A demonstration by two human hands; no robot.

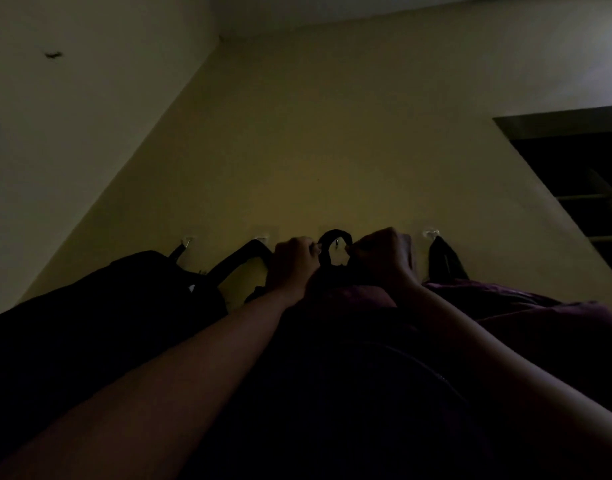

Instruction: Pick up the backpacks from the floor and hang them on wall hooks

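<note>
The scene is dim. A dark backpack (349,341) fills the lower middle, raised against the yellowish wall (332,133). Its black top loop (333,237) arches over a small wall hook (337,242). My left hand (292,261) pinches the loop's left side, and my right hand (384,258) pinches its right side. A black backpack (107,299) hangs at the left, with straps on two hooks (187,241) (262,238). A purplish backpack (526,317) hangs at the right by a dark strap (443,259) below another hook (430,233).
The wall meets a pale side wall (72,133) in a corner at the left. A dark opening with pale bars (581,174) sits at the upper right. The ceiling edge runs along the top.
</note>
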